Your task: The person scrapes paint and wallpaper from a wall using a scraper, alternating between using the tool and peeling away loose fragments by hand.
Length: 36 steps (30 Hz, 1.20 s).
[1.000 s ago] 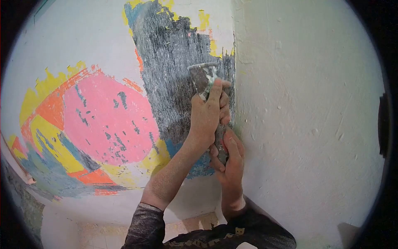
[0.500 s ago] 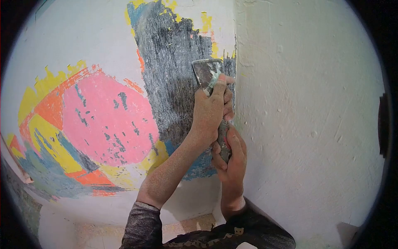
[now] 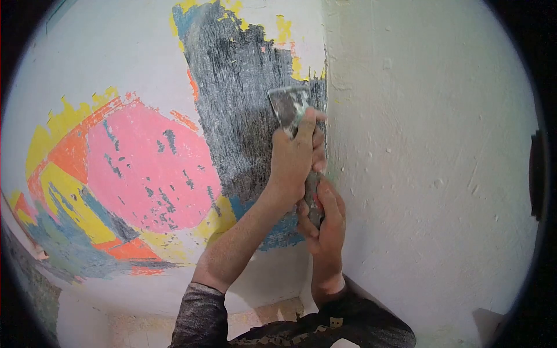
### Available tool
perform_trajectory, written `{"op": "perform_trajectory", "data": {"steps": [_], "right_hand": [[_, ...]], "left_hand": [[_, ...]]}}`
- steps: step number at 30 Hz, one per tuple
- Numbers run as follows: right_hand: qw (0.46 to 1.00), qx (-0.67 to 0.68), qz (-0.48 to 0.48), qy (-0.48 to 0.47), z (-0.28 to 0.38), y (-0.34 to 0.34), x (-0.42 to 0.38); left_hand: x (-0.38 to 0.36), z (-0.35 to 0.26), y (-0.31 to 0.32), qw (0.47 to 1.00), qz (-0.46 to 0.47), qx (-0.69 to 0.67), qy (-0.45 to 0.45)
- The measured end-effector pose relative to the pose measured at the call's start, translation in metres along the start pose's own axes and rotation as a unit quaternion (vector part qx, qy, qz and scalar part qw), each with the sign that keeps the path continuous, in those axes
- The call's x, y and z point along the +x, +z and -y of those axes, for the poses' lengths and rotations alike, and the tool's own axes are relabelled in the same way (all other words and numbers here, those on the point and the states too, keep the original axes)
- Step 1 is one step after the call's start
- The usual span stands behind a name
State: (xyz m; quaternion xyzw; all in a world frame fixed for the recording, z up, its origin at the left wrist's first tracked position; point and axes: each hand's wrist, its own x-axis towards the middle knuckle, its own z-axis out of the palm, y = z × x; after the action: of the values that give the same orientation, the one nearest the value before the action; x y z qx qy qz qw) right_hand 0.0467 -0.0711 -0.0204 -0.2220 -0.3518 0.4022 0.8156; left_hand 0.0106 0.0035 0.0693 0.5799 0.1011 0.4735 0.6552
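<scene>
A paint scraper [image 3: 288,107] with a wide, paint-smeared blade points upward against a dark grey scraped patch [image 3: 238,104] of the wall. My left hand [image 3: 295,153] is closed round its upper part just below the blade, thumb laid along the metal. Lower down, my right hand [image 3: 328,217] wraps the handle [image 3: 313,200], where a bit of red shows. Both hands are close to the room's corner. Fine dust coats the left forearm.
Left of the grey patch is a painted pink shape [image 3: 151,168] with yellow, orange and blue areas round it. A pale, bumpy side wall [image 3: 423,162] meets the painted wall at the corner on the right. A dark object [image 3: 535,174] sits at the far right edge.
The scraper's blade sits slightly lower on the grey patch and is tilted a little more. Both hands keep their hold. The whole view has shifted slightly.
</scene>
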Motion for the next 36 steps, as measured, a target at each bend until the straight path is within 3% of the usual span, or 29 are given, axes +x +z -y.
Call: {"op": "perform_trajectory", "data": {"steps": [10, 12, 16, 19, 21, 22, 24, 27, 31, 34, 36], "right_hand": [[1.000, -0.007, 0.007, -0.003, 0.006, 0.005, 0.000], [0.997, -0.038, 0.009, -0.059, 0.010, 0.011, 0.011], [0.999, 0.042, 0.009, -0.012, 0.010, 0.008, 0.004], [0.999, 0.036, 0.012, -0.008, 0.001, 0.003, -0.003], [0.992, -0.101, -0.014, -0.070, 0.003, 0.003, 0.004], [0.992, -0.104, -0.013, -0.067, 0.007, 0.006, 0.007], [0.999, -0.013, 0.017, -0.042, 0.018, 0.016, 0.009], [0.999, -0.023, 0.003, -0.025, 0.002, 0.003, -0.002], [1.000, -0.005, -0.015, -0.003, 0.004, 0.005, 0.001], [0.998, 0.046, 0.042, -0.019, 0.013, 0.010, 0.009], [0.999, 0.027, -0.009, -0.016, 0.003, 0.005, 0.003]], "left_hand": [[0.001, -0.004, 0.004, 1.000, -0.011, -0.007, -0.014], [0.012, -0.016, 0.009, 1.000, 0.012, -0.007, 0.007], [0.005, -0.009, 0.007, 1.000, 0.015, -0.009, 0.019], [-0.003, -0.002, 0.004, 0.999, -0.008, -0.009, -0.031], [0.005, -0.008, 0.006, 0.999, 0.004, -0.032, 0.000], [0.009, -0.011, 0.008, 0.999, 0.001, -0.035, 0.000], [0.016, -0.016, 0.011, 0.995, 0.030, -0.096, -0.001], [0.001, -0.006, 0.004, 1.000, 0.001, -0.005, -0.012], [0.005, -0.005, 0.006, 1.000, 0.001, 0.006, -0.024], [0.014, -0.011, 0.010, 0.999, 0.017, -0.033, -0.003], [0.006, -0.004, 0.006, 0.999, 0.026, -0.037, 0.004]]}}
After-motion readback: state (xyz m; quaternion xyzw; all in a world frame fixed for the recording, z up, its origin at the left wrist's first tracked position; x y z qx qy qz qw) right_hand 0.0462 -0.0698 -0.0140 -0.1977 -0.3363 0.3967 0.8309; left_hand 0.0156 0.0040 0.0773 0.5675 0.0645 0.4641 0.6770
